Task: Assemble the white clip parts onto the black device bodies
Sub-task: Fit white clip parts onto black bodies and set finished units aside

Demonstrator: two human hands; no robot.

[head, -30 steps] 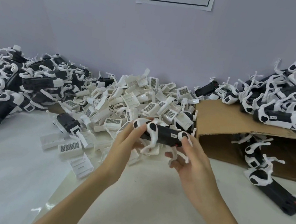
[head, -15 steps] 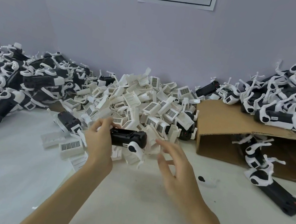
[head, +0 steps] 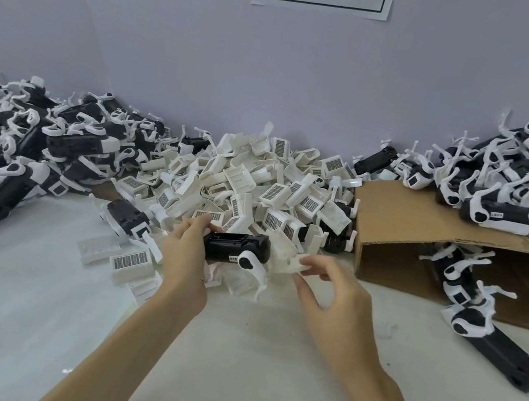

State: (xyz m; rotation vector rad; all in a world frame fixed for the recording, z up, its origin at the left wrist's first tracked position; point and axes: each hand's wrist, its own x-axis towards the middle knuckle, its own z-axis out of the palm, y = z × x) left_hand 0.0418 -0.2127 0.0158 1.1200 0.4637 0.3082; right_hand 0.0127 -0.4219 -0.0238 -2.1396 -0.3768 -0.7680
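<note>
My left hand [head: 185, 259] grips the left end of a black device body [head: 235, 246] held level above the table; a white arm with a black spot hangs from its front right. My right hand [head: 329, 288] pinches a white clip part [head: 293, 263] at the near edge of the pile of white clip parts [head: 251, 184], just right of the body. The clip and the body lie close together, apart by a small gap.
Heaps of black-and-white devices lie at the left [head: 14, 153] and on top of a tipped cardboard box [head: 424, 232] at the right. More devices sit inside the box and on the table at the right [head: 496, 348]. Loose white parts [head: 129, 260] lie left of my left hand.
The right hand let go of the device body and reached to the pile, where it now pinches a white clip. The left hand turned the body and carried it left.
</note>
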